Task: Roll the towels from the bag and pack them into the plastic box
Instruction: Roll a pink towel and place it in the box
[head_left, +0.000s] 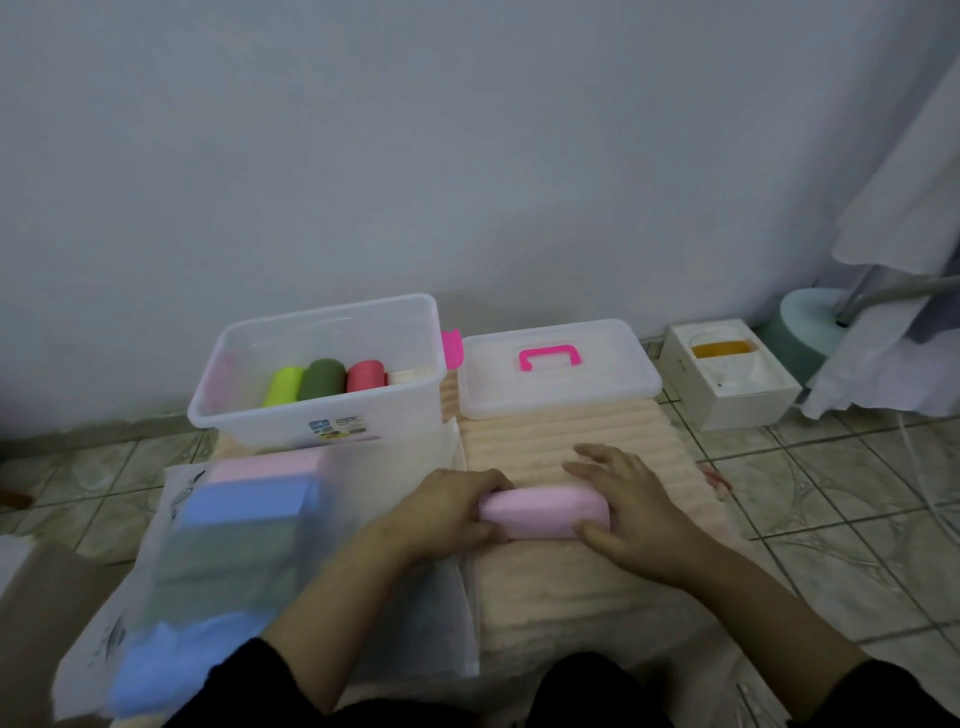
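A rolled pink towel (543, 512) lies on the peach ribbed mat (571, 441) in front of me. My left hand (447, 512) grips its left end, and my right hand (623, 499) clasps its right end with the fingers spread over the top. The clear plastic box (322, 410) stands at the back left, open, holding a yellow-green roll (283, 387), a dark green roll (323, 379), a red roll (365, 375) and a pale one (413, 376). At my left lies a translucent bag (249, 551) with folded pink, blue and green towels inside.
The box's clear lid (558, 369) with a pink handle rests on the mat's far end. A white carton (727, 374) sits on the tiled floor at the right, beside a teal stand base (808, 332) and hanging white cloth. The wall is close behind.
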